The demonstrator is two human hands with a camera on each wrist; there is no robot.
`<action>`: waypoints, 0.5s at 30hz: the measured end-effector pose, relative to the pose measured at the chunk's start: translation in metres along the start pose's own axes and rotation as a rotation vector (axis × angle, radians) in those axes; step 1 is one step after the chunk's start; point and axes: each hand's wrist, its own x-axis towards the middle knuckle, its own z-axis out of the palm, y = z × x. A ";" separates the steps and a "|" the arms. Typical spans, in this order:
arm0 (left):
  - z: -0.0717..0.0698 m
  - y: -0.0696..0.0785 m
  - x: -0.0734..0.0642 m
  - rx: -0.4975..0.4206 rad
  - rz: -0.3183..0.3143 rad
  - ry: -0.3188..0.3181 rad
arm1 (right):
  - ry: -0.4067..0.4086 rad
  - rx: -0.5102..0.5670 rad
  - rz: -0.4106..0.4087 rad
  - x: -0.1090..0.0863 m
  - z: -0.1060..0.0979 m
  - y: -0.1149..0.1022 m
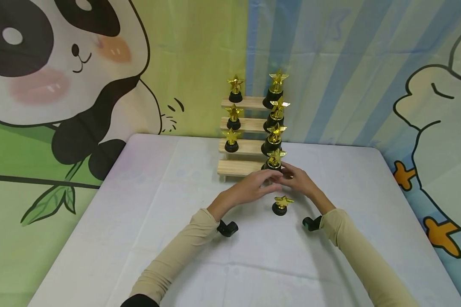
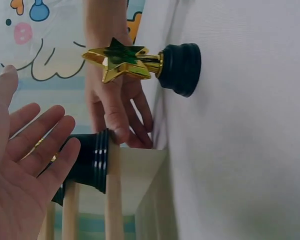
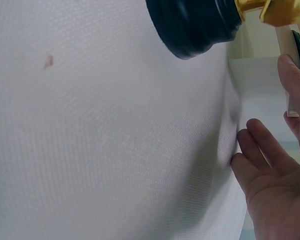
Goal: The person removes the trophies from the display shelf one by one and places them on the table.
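A gold star trophy with a black base point(image 1: 275, 158) stands at the right end of the lowest step of a wooden display stand point(image 1: 236, 167). My left hand point(image 1: 252, 186) is in front of it, fingers extended; in the left wrist view those fingers point(image 2: 45, 135) partly cover its star. From the right side my right hand point(image 1: 299, 180) reaches to this trophy, thumb point(image 3: 294, 75) right at its base and the other fingers loosely bent below the step. A smaller star trophy point(image 1: 281, 206) stands upright on the white table, just nearer than both hands.
Higher steps carry a column of larger star trophies point(image 1: 274, 137) on the right and smaller ones point(image 1: 231, 140) on the left. Black wrist devices point(image 1: 227, 229) sit under both forearms. Behind the white table point(image 1: 169, 256) hangs a cartoon backdrop point(image 1: 199, 64).
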 end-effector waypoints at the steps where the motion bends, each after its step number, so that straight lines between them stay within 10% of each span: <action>1: -0.002 0.001 0.000 -0.007 0.006 0.005 | -0.002 0.001 0.005 0.000 0.000 0.000; 15: -0.033 0.015 0.005 -0.020 0.058 0.092 | 0.012 0.006 -0.030 0.002 0.001 0.002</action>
